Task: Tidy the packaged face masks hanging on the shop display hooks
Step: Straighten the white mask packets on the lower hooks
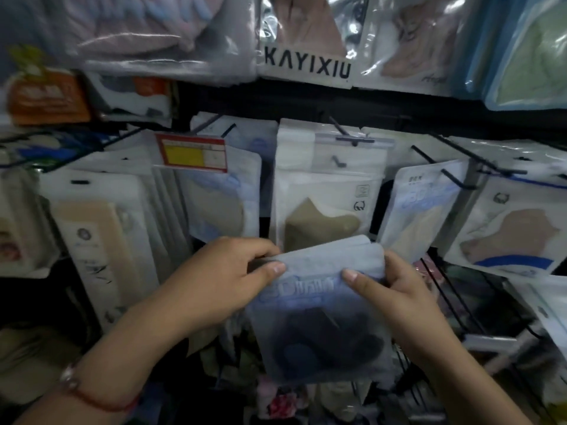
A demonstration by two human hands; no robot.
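- Two hands on one item: the left hand [227,280] and right hand [395,299] both hold a pale blue plastic packet with a dark face mask inside [319,314], low in front of the display.
- Left grip pinches the packet's top left corner, thumb on the front.
- Right grip pinches the top right edge, thumb on the front.
- Just behind it, a white packet with an olive mask [325,210] hangs on a black wire hook [346,133].
- Left of that, a red and yellow price tag [191,156].

Dim, soft focus; glare on upper packets [310,32] (edges bent, blurred).
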